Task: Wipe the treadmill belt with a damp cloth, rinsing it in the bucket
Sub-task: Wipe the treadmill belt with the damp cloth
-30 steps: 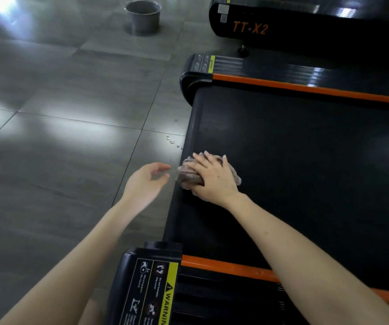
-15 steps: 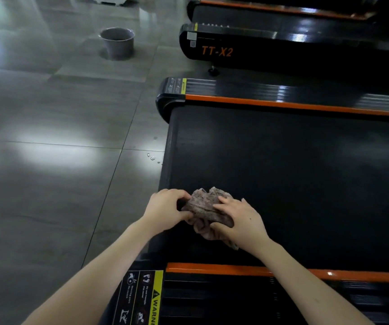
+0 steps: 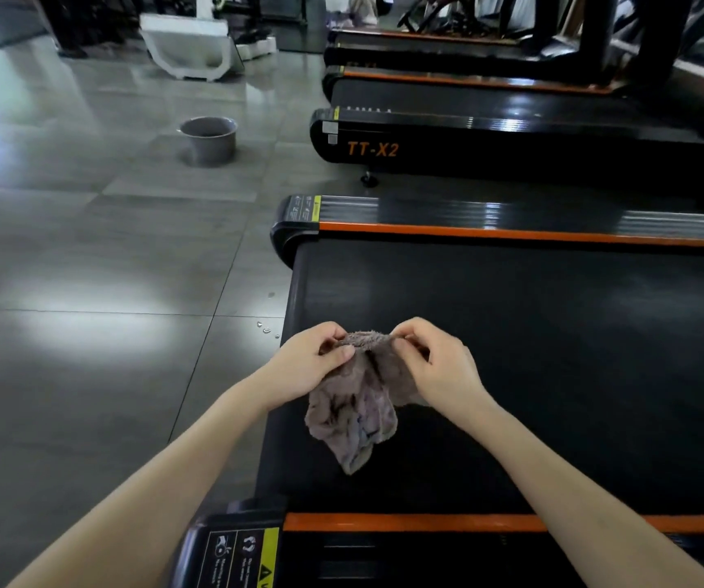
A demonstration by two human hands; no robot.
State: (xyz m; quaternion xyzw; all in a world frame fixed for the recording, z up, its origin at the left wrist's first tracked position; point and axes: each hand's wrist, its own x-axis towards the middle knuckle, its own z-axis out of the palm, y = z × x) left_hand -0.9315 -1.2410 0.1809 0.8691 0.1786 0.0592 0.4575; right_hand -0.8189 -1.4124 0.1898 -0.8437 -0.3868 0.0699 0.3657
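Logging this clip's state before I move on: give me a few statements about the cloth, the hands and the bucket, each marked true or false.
1. The left hand and the right hand both pinch the cloth at its top edge. True.
2. The cloth lies spread flat. False: it hangs bunched from both hands over the treadmill belt.
3. The bucket stands on the floor, apart from the treadmills. True.
4. The orange lettering is on the treadmill being wiped. False: the TT-X2 lettering is on the neighbouring treadmill.
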